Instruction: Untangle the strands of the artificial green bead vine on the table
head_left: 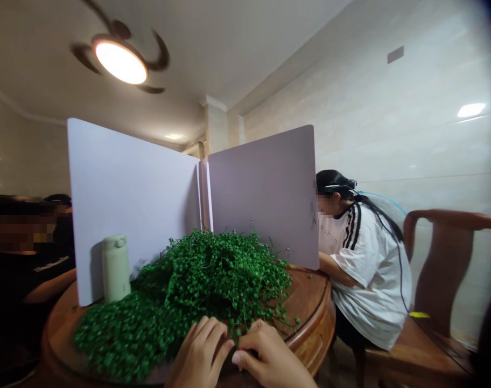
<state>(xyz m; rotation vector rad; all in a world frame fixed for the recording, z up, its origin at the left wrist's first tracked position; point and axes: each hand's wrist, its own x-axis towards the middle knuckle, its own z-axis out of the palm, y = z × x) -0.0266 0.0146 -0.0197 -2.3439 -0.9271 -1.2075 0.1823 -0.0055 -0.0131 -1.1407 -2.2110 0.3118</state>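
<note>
The left hand (199, 353) and right hand (267, 358) lie curled on the green beaded plant strands (197, 285) (grip cannot be confirmed), which remain one undivided heap on the round wooden table (310, 307).

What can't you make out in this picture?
In the head view:
Base of the plant: hidden by its own strands.
What the left hand and right hand touch: hidden by fingers and strands; bottom edge cuts off both wrists.
Seated person's hands: hidden by the panel.
</note>
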